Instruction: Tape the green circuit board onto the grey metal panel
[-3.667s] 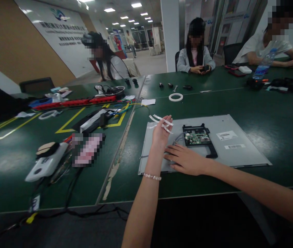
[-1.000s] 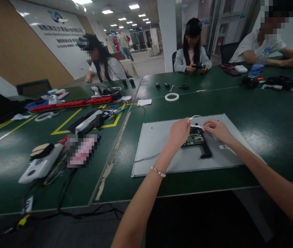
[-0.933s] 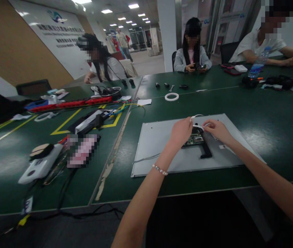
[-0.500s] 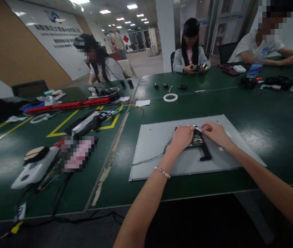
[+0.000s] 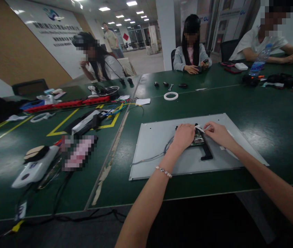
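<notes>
A flat grey-white panel (image 5: 151,151) lies on the table before me. On it sits a green circuit board (image 5: 198,138), largely covered by my left hand, beside a black bracket (image 5: 206,151). My left hand (image 5: 184,135) rests over the board with its fingers bent together; what its fingertips grip is hidden. My right hand (image 5: 217,132) is closed, thumb and fingers pinching a thin white strip (image 5: 199,128). The strip stretches above the board between both hands; I cannot tell whether it is tape or cable. Grey wires (image 5: 151,157) run left from the board across the panel.
Beyond the panel lie a white tape roll (image 5: 171,96), a small wrench (image 5: 170,87) and several black parts. Left of the table seam are a white device (image 5: 34,168), red power strips (image 5: 69,104) and cables. A bottle (image 5: 260,61) stands far right. Several people are around the table.
My right hand has shifted slightly right, and more of the white strip shows between my hands. Across the table, one person has raised a hand toward their head.
</notes>
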Demonstrator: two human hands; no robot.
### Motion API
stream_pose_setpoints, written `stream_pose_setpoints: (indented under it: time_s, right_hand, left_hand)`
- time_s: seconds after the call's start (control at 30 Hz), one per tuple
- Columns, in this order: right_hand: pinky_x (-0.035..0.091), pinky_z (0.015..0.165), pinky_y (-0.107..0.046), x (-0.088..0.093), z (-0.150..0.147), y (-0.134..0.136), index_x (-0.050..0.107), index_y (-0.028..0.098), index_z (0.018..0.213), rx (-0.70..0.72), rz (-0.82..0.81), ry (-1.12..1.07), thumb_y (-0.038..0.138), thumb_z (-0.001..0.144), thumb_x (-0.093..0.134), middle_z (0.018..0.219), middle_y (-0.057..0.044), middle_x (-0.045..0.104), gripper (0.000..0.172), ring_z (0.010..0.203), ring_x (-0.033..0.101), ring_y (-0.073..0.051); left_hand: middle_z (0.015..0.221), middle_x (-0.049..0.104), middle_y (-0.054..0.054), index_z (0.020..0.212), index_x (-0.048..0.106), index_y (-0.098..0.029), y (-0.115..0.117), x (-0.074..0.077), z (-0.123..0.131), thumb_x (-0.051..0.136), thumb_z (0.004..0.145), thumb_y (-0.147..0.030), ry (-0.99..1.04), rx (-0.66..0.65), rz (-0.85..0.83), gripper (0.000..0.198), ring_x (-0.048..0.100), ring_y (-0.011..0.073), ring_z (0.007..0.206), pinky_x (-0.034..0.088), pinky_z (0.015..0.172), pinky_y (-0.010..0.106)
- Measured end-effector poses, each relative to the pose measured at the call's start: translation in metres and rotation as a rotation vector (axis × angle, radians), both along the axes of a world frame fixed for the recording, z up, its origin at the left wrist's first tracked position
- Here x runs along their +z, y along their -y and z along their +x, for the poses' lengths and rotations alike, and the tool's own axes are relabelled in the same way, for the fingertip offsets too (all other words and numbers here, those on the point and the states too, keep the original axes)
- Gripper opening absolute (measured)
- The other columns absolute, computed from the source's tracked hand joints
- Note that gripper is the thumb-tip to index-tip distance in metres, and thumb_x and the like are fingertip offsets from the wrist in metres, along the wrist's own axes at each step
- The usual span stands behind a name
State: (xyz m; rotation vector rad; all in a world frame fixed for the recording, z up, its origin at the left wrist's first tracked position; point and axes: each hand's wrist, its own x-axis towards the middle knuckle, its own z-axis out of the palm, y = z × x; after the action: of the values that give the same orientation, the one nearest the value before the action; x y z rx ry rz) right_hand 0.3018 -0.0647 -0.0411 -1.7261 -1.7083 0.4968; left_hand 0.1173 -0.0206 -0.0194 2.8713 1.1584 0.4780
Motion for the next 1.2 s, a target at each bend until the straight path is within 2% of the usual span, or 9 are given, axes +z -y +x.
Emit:
stream_pose_setpoints:
  time_s: [0.3, 0.57, 0.8, 1.07, 1.2]
  right_hand:
    - [0.035, 0.064, -0.025, -0.003, 0.000, 0.001, 0.058, 0.021, 0.090, 0.031, -0.033, 0.146, 0.024, 0.084, 0.051, 0.065, 0.002, 0.063, 0.010, 0.064, 0.057, -0.015]
    - [0.033, 0.059, -0.025, 0.005, -0.011, 0.009, 0.056, 0.021, 0.095, 0.032, -0.032, 0.134, 0.028, 0.087, 0.049, 0.067, 0.000, 0.062, 0.013, 0.063, 0.057, -0.015]
    - [0.033, 0.058, -0.025, 0.001, -0.011, 0.008, 0.057, 0.021, 0.094, 0.012, -0.035, 0.165, 0.030, 0.086, 0.049, 0.066, 0.000, 0.061, 0.014, 0.062, 0.056, -0.015]
    - [0.041, 0.067, -0.026, 0.001, -0.004, 0.006, 0.058, 0.019, 0.101, 0.029, 0.001, -0.145, 0.035, 0.084, 0.051, 0.066, 0.001, 0.064, 0.024, 0.066, 0.059, -0.015]
    - [0.040, 0.065, -0.026, -0.001, -0.003, 0.004, 0.057, 0.019, 0.102, 0.042, -0.043, -0.209, 0.039, 0.083, 0.051, 0.066, 0.001, 0.064, 0.028, 0.063, 0.059, -0.015]
  left_hand:
    - [0.105, 0.066, 0.012, 0.114, 0.060, -0.011, -0.001, 0.000, 0.001, 0.031, 0.100, -0.023, -0.036, -0.004, -0.038, 0.035, 0.061, 0.0207, 0.104, 0.042, 0.094, 0.032]
    - [0.104, 0.065, 0.012, 0.111, 0.061, -0.012, 0.002, 0.002, 0.001, 0.029, 0.100, -0.024, -0.040, 0.005, -0.049, 0.036, 0.063, 0.0208, 0.095, 0.045, 0.088, 0.032]
    - [0.103, 0.065, 0.011, 0.109, 0.061, -0.013, 0.001, 0.001, 0.001, 0.029, 0.100, -0.025, -0.027, 0.034, -0.057, 0.035, 0.064, 0.0201, 0.093, 0.045, 0.087, 0.031]
    - [0.106, 0.067, 0.012, 0.108, 0.061, -0.013, 0.000, -0.004, -0.001, 0.032, 0.099, -0.020, 0.044, 0.023, -0.071, 0.032, 0.063, 0.0197, 0.101, 0.044, 0.092, 0.031]
    - [0.106, 0.068, 0.012, 0.109, 0.061, -0.013, 0.000, -0.005, -0.001, 0.033, 0.098, -0.021, 0.082, 0.039, -0.055, 0.031, 0.062, 0.0198, 0.103, 0.045, 0.093, 0.032]
